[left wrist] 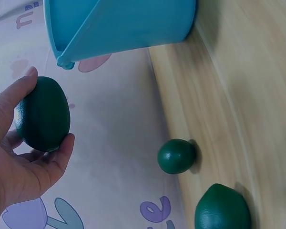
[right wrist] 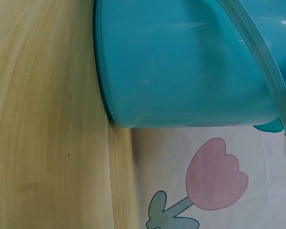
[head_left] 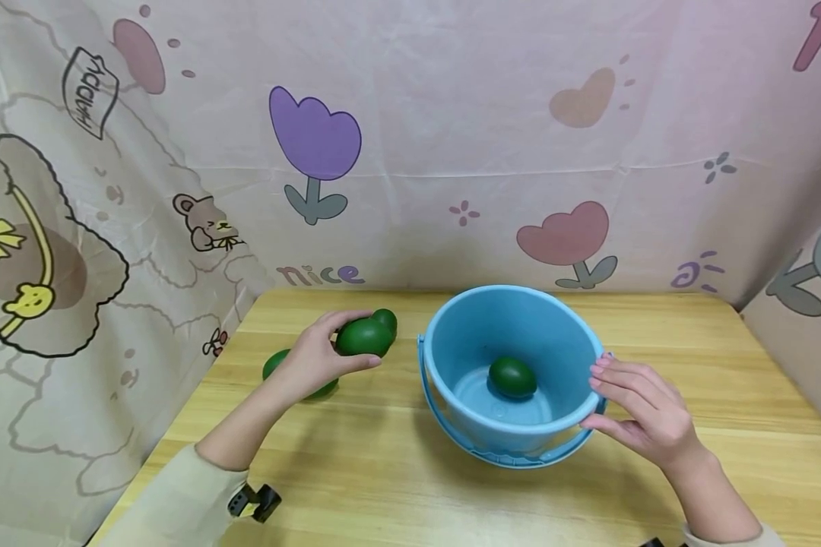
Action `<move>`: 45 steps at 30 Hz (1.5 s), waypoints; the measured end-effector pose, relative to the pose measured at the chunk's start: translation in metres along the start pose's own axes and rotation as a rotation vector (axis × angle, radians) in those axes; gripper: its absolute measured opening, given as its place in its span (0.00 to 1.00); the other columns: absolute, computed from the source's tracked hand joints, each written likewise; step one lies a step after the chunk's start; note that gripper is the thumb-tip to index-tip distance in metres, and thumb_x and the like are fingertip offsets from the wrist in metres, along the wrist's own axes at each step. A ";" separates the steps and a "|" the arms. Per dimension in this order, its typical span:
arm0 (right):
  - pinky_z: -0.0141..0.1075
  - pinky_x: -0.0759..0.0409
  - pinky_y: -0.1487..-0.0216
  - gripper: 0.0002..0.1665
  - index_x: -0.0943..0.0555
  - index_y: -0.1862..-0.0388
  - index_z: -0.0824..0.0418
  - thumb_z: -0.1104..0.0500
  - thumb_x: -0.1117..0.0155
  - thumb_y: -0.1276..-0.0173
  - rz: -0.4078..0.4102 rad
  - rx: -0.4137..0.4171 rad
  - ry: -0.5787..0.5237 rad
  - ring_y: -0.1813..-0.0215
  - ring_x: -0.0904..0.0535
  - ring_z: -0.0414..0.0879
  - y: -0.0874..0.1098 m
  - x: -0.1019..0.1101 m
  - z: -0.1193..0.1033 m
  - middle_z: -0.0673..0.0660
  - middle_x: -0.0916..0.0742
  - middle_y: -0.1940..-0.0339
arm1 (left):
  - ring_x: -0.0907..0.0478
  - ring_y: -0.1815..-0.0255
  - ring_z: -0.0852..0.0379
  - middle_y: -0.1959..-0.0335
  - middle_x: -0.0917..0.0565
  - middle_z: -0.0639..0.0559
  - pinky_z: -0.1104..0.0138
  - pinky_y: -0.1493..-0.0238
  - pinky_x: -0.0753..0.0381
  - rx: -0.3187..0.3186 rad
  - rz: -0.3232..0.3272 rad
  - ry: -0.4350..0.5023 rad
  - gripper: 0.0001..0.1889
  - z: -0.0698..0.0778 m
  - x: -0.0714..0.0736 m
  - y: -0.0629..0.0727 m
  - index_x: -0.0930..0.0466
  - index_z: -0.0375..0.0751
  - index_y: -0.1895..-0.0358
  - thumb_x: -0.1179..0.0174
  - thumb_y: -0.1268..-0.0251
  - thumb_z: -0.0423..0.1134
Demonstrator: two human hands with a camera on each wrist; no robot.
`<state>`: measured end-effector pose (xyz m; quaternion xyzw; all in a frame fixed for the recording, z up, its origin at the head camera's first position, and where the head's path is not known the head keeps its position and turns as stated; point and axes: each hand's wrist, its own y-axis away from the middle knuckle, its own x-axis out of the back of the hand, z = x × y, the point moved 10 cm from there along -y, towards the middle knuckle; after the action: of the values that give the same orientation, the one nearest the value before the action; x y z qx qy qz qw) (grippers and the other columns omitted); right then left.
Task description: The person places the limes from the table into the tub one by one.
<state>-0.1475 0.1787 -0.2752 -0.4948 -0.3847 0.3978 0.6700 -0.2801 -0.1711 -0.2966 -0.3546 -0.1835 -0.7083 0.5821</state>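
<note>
My left hand (head_left: pixel 324 353) holds a smooth green egg-shaped fruit (head_left: pixel 364 337) between thumb and fingers, raised above the table to the left of the bucket. In the left wrist view the held fruit (left wrist: pixel 44 114) shows against the backdrop. Two more green fruits stay on the table: one (head_left: pixel 385 322) just behind the held one, the other (head_left: pixel 277 363) partly hidden by my left wrist. A blue bucket (head_left: pixel 513 304) stands upright with one green fruit (head_left: pixel 512 377) on its bottom. At its right side my right hand (head_left: pixel 646 406) grips the rim with fingertips and thumb.
The bucket's handle (head_left: pixel 445 422) hangs down along its front. Under everything is a light wooden table (head_left: pixel 383 486). A printed cloth (head_left: pixel 410 137) with flowers and cartoon figures closes off the back and the sides.
</note>
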 end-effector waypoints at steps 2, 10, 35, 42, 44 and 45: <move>0.33 0.23 0.45 0.28 0.19 0.78 0.74 0.46 0.32 0.44 0.004 0.002 0.002 0.61 0.16 0.53 0.000 0.000 0.000 0.67 0.15 0.77 | 0.23 0.55 0.49 0.42 0.26 0.49 0.59 0.59 0.20 -0.007 -0.001 0.001 0.35 0.004 0.000 -0.001 0.29 0.55 0.37 0.28 0.52 0.51; 0.33 0.23 0.45 0.28 0.18 0.78 0.74 0.46 0.32 0.43 0.000 -0.002 0.005 0.62 0.16 0.53 0.000 0.000 0.000 0.67 0.15 0.77 | 0.23 0.53 0.49 0.42 0.27 0.49 0.59 0.57 0.20 -0.029 -0.012 0.007 0.34 0.016 -0.001 -0.003 0.28 0.53 0.37 0.28 0.51 0.49; 0.32 0.24 0.45 0.28 0.18 0.78 0.74 0.46 0.32 0.43 -0.009 -0.006 0.005 0.61 0.16 0.52 0.002 0.001 0.001 0.66 0.15 0.76 | 0.24 0.53 0.51 0.42 0.26 0.50 0.61 0.57 0.21 -0.148 -0.033 0.032 0.35 0.057 -0.018 -0.013 0.27 0.52 0.39 0.26 0.54 0.48; 0.32 0.24 0.44 0.28 0.18 0.77 0.73 0.45 0.32 0.44 -0.013 -0.009 0.001 0.60 0.16 0.52 0.001 0.001 0.002 0.66 0.15 0.76 | 0.25 0.51 0.52 0.43 0.26 0.51 0.60 0.54 0.21 -0.183 -0.044 0.030 0.34 0.072 -0.023 -0.014 0.26 0.53 0.39 0.26 0.54 0.49; 0.32 0.24 0.44 0.28 0.18 0.77 0.73 0.45 0.32 0.44 -0.016 -0.011 0.002 0.60 0.16 0.52 0.002 0.001 0.002 0.66 0.15 0.76 | 0.25 0.50 0.52 0.43 0.26 0.51 0.60 0.54 0.21 -0.189 -0.056 0.036 0.34 0.074 -0.026 -0.015 0.27 0.53 0.39 0.26 0.54 0.49; 0.32 0.24 0.44 0.28 0.18 0.77 0.73 0.45 0.32 0.43 -0.017 -0.012 0.002 0.60 0.16 0.52 0.002 0.001 0.002 0.66 0.14 0.76 | 0.25 0.50 0.52 0.43 0.26 0.51 0.60 0.54 0.21 -0.193 -0.064 0.040 0.34 0.075 -0.028 -0.015 0.27 0.53 0.39 0.26 0.54 0.48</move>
<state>-0.1489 0.1810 -0.2765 -0.4960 -0.3906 0.3890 0.6709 -0.2708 -0.0975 -0.2631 -0.3888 -0.1138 -0.7479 0.5258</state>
